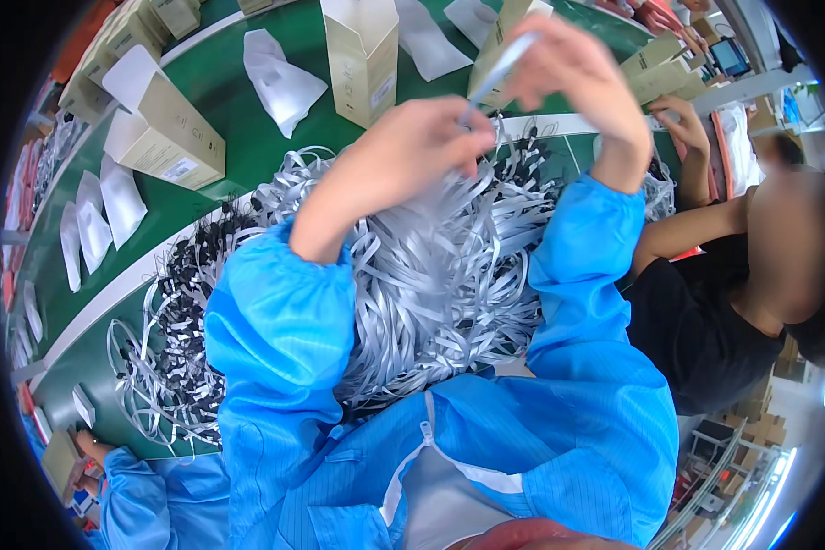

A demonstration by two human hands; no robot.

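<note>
L hand (412,142) & R hand (564,66) abv grey strap pile (431,284); blurred strip (509,60) btwn, prob. held.

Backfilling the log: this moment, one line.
left hand: above strap pile; right hand: raised; strap: blurred, between hands; boxes: beyond pile

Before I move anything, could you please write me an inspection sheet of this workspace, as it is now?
Surface: green worktop, crossed by a white band.
Job's things: tangled heap of silver straps; pale strip, blurred.
Clutter: open beige boxes and white pouches beyond the heap.
Grips: left grip and right grip raised, the strip between them; blur hides how firmly each holds.
Cables: nothing seen for certain; black ends lie among the straps.
Surroundings: co-worker in black at right; blue-sleeved person at lower left.
</note>
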